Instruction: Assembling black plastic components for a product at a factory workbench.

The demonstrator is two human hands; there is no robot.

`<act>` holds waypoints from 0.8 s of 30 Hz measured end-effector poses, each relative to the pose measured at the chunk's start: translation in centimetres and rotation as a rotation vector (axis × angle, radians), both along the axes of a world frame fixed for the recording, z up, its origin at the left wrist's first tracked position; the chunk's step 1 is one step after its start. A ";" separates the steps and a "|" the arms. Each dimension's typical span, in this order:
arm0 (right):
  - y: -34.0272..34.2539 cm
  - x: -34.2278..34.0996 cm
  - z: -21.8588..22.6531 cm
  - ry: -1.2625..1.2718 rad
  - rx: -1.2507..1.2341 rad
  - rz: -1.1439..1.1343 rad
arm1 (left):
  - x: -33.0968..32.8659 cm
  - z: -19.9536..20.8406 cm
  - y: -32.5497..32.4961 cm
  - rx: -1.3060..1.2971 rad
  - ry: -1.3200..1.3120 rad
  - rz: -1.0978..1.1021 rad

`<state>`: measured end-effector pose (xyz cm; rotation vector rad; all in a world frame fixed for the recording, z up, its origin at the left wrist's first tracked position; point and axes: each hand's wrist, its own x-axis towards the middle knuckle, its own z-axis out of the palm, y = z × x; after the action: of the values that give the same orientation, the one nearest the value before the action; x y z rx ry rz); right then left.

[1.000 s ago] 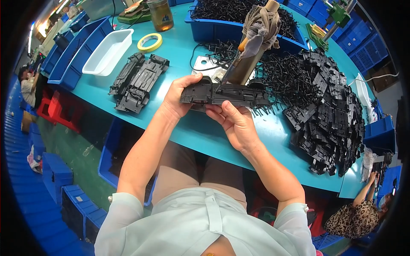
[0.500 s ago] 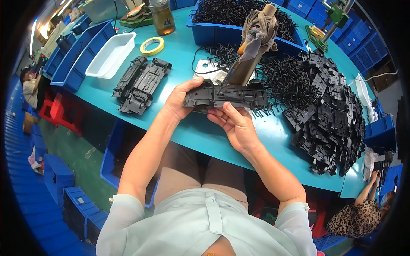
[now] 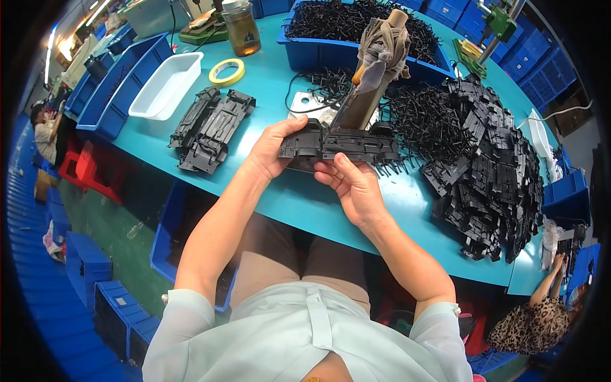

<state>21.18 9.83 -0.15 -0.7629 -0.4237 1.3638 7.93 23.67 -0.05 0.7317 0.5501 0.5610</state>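
Between my two hands is a long black plastic toy-car chassis (image 3: 363,146), held level above the table's front edge. My left hand (image 3: 272,149) is closed on its left end, thumb along the top. My right hand (image 3: 356,184) grips the near long side, thumb on the edge and fingers curled beneath. Just behind it, an iron-like tool with an orange handle (image 3: 358,75) slants down, tied by cloth (image 3: 385,48) to an upright post (image 3: 364,107). Its thin dark tip reaches the chassis left of centre; whether it touches is hard to tell.
Two chassis (image 3: 216,130) lie at the left. A big chassis heap (image 3: 499,172) and small black parts (image 3: 429,121) cover the right. Behind stands a blue bin (image 3: 324,51). A white tray (image 3: 159,95), yellow tape (image 3: 238,73) and a jar (image 3: 244,35) stand back left.
My left hand and the chassis' left end have shifted slightly to the right. My right hand keeps nearly the same place and grip.
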 end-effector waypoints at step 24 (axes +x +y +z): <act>-5.8 -4.6 0.9 -0.208 0.017 0.163 | -8.3 1.0 -10.1 0.249 -0.028 0.312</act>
<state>16.53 3.99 0.77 -0.8751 -0.6730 1.4351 -0.34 13.56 0.94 0.8786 0.5782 0.9406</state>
